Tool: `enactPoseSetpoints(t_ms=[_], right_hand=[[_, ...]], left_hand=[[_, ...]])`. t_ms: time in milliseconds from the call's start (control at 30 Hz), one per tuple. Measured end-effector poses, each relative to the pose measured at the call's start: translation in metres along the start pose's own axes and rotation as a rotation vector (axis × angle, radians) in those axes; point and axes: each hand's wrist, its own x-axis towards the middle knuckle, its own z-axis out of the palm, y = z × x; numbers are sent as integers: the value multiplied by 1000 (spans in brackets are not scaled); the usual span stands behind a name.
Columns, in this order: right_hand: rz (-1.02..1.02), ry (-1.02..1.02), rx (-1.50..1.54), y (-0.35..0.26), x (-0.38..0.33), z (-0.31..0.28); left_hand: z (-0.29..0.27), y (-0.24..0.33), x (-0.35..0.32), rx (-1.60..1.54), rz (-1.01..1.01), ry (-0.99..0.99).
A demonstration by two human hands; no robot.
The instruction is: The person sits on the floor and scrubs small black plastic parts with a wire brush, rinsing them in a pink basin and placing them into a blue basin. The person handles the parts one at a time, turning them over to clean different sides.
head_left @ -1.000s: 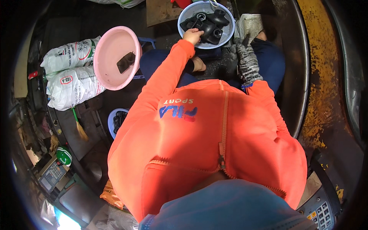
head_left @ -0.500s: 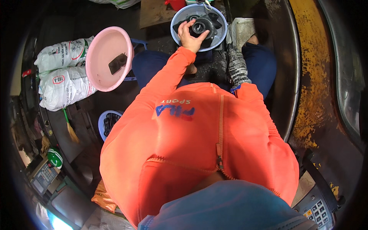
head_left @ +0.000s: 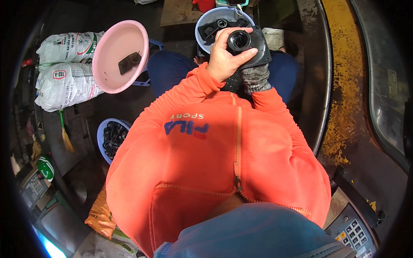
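A black plastic part (head_left: 259,44) with a flat squarish plate and a round hollow collar is up in front of my lap. My bare left hand (head_left: 226,56) grips it, thumb and fingers curled around the collar. Under the plate, my right hand (head_left: 255,79) in a grey knitted glove bears the part from below; its fingers are mostly hidden. Just beyond is a light blue basin (head_left: 200,38), partly covered by the held part, with more black plastic parts (head_left: 209,30) inside.
To the left, a pink basin (head_left: 100,56) holds one dark block-like piece (head_left: 129,63). White printed sacks (head_left: 69,88) lie beside it. A second blue basin (head_left: 101,139) is full of small black pieces. On the right runs a dark metal edge (head_left: 325,86) beside a worn yellow panel (head_left: 342,86).
The black part has come up out of the blue basin toward me, in my left hand. My gloved right hand has moved from beside the basin to beneath the part.
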Motion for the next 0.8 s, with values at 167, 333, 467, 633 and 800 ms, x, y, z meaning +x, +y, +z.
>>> enactPoseSetpoints(t_ms=[167, 333, 467, 633, 800], right_hand=[[63, -36, 168, 9, 5, 5], [168, -144, 364, -6, 14, -8], [-77, -268, 105, -25, 16, -32], [-9, -428, 188, -26, 23, -36], [-21, -628, 283, -10, 18, -37]], left_hand=[[8, 8, -2, -89, -49, 109], [0, 12, 4, -6, 63, -20], [-13, 9, 12, -45, 113, -180], [-22, 6, 24, -134, 199, -376], [-29, -2, 26, -227, 106, -580]])
